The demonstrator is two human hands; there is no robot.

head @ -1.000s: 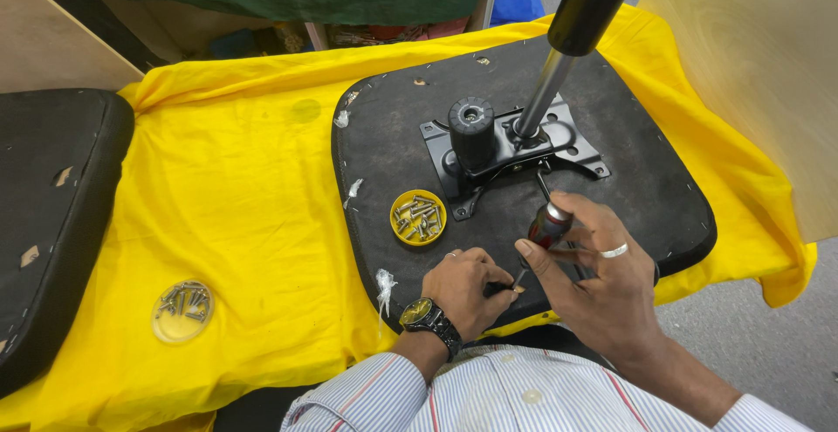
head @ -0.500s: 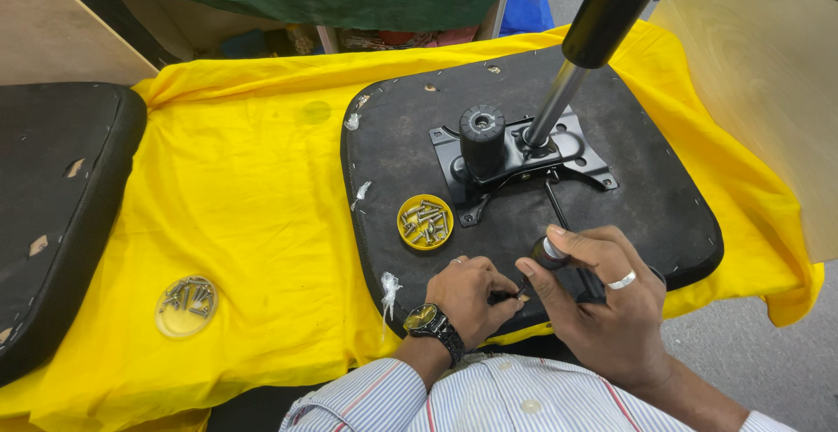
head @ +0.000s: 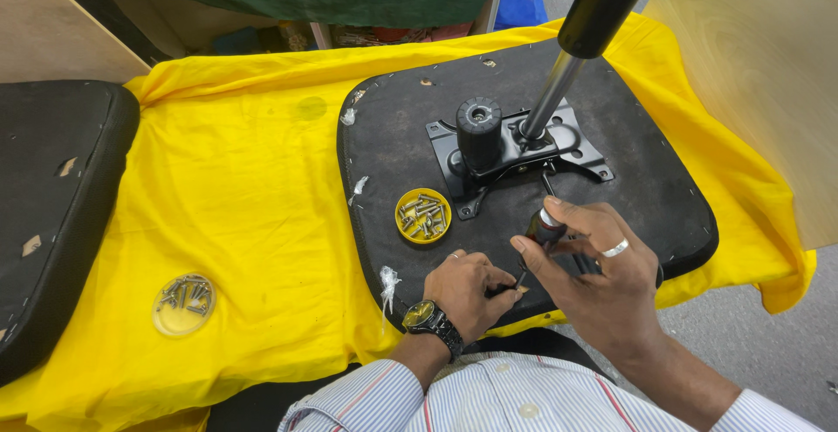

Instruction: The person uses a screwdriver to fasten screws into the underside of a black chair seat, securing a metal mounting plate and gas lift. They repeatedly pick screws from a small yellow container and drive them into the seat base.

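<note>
An upturned black chair seat [head: 628, 188] lies on a yellow cloth [head: 236, 188], with a black metal mechanism plate [head: 567, 148] and a gas-lift cylinder [head: 576, 48] standing from it. My right hand [head: 602, 279] grips a screwdriver [head: 543, 225] by its dark handle, tip pointing down at the seat's near edge. My left hand [head: 467, 288], wearing a wristwatch, rests with fingers curled at the screwdriver's tip; what it pinches is hidden. A yellow lid of screws [head: 422, 216] sits just left of the plate.
A clear round lid with several screws [head: 182, 304] lies on the cloth at lower left. A second black seat pad [head: 52, 196] lies at the far left. Plywood panels stand at the top left and right. Green cloth hangs behind.
My right hand has brought the screwdriver down toward my left hand at the seat's near edge. The left hand stays put.
</note>
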